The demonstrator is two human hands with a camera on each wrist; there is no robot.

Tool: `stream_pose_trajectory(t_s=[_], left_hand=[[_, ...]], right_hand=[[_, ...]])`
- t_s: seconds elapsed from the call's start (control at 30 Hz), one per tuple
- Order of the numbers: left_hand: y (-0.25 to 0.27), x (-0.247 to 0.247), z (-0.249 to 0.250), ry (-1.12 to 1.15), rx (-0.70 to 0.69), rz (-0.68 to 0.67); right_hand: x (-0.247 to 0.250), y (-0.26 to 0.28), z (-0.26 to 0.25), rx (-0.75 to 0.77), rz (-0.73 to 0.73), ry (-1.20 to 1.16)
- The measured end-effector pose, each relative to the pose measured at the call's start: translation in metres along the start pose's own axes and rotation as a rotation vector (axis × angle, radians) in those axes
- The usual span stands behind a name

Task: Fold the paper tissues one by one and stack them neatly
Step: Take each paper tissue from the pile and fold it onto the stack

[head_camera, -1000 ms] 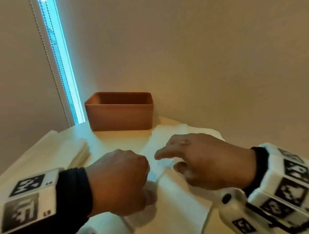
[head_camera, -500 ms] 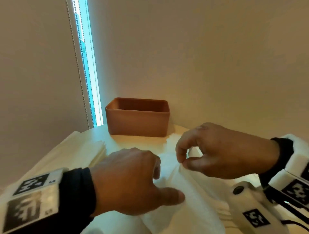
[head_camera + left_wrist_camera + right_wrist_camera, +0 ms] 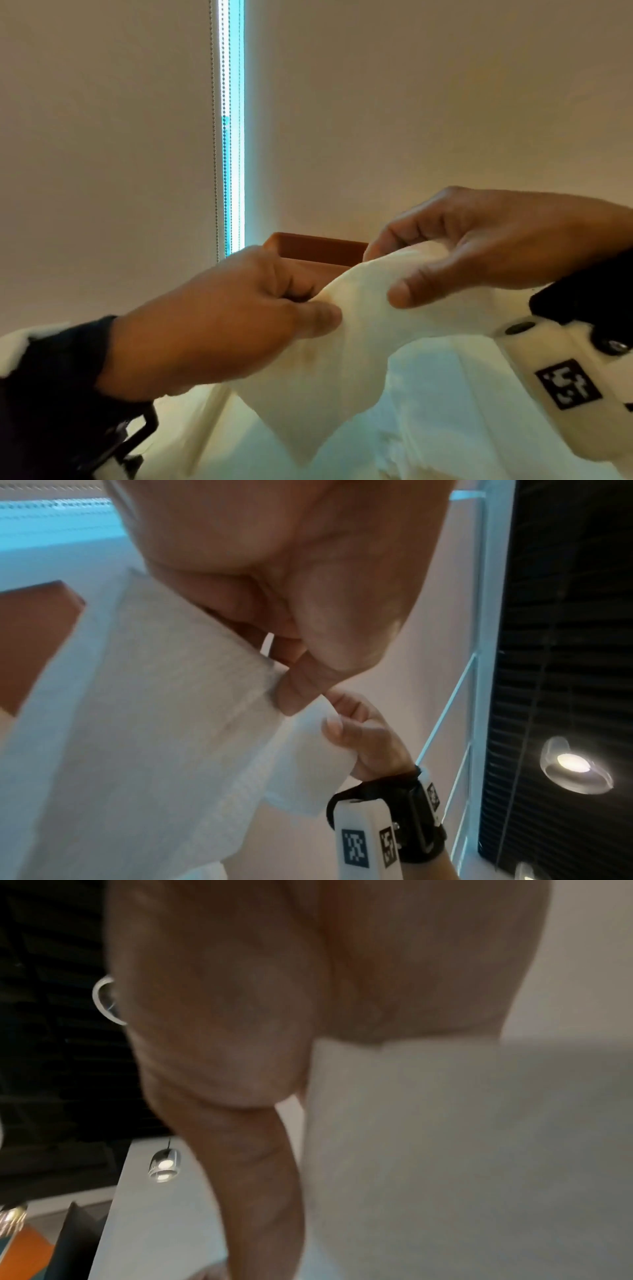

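The wall [image 3: 411, 102] and the blind with its bead chain [image 3: 216, 137] fill most of the head view, which now points higher than it did 1 s ago. The table top [image 3: 178, 421] shows only at the bottom edge, with more white tissues [image 3: 445, 394] lying on it. The brown box [image 3: 318, 248] stands behind the hands, partly hidden.

Change over the last 1 s: both hands were low on the tissue at table level. 0.5 s ago the right hand began pinching an edge upward. Now the tissue [image 3: 346, 359] is lifted off the surface and hangs in the air between the 2 hands, in front of the box. Judgement: 1 sheet has been separated from the supply, and the fold for this sheet is about to start or is in its first stage.

The left hand [image 3: 219, 318] pinches the upper edge of the tissue between thumb and curled fingers; the left wrist view confirms this clamp. The right hand [image 3: 479, 243] pinches the same upper edge just beside it, thumb in front and fingers curled behind.

Tissue condition: white, thin, limp. It drapes downward from the 2 pinch points and ends in a loose point at the bottom. The held span between the hands bows upward. No sharp crease is visible. The right wrist view is blurred and adds only a pale sheet beside the hand.
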State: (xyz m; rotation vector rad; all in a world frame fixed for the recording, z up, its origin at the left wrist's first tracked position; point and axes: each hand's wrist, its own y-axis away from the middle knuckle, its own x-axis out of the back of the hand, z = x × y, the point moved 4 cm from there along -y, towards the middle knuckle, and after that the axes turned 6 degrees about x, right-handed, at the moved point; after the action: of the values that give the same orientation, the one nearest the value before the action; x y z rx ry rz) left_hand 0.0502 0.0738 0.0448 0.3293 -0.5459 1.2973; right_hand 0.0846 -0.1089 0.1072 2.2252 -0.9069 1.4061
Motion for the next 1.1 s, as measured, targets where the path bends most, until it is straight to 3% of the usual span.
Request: stream_pose_trajectory(t_s=[0.07, 0.17, 0.3, 0.43, 0.6, 0.67, 0.8, 1.0, 1.1], left_hand=[[0.009, 0.011, -0.009, 0.091, 0.030, -0.001], [0.026, 0.030, -0.027, 0.169, 0.069, 0.047], [0.056, 0.063, -0.048, 0.087, 0.039, 0.316], [0.094, 0.090, -0.063, 0.122, -0.021, 0.620], [0.123, 0.088, -0.086, 0.009, 0.097, 0.745], [0.124, 0.085, -0.104, -0.048, 0.199, 0.732], [0.117, 0.070, -0.128, -0.028, 0.395, 0.513], [0.111, 0.064, -0.143, -0.269, 0.466, 0.430], [0.108, 0.061, -0.142, -0.465, 0.522, 0.317]], right_hand=[[0.001, -0.011, 0.006, -0.023, -0.050, -0.103], [0.004, -0.033, 0.009, 0.028, 0.015, -0.419], [0.006, -0.073, -0.004, 0.106, 0.122, -0.727], [-0.008, -0.125, -0.025, 0.093, 0.125, -0.777], [-0.054, -0.193, -0.025, -0.109, 0.071, -0.713], [-0.080, -0.208, -0.017, -0.180, -0.025, -0.735], [-0.118, -0.229, 0.006, -0.265, -0.067, -0.573], [-0.149, -0.243, 0.019, -0.288, -0.141, -0.166], [-0.155, -0.244, 0.025, -0.298, -0.159, 0.039]])
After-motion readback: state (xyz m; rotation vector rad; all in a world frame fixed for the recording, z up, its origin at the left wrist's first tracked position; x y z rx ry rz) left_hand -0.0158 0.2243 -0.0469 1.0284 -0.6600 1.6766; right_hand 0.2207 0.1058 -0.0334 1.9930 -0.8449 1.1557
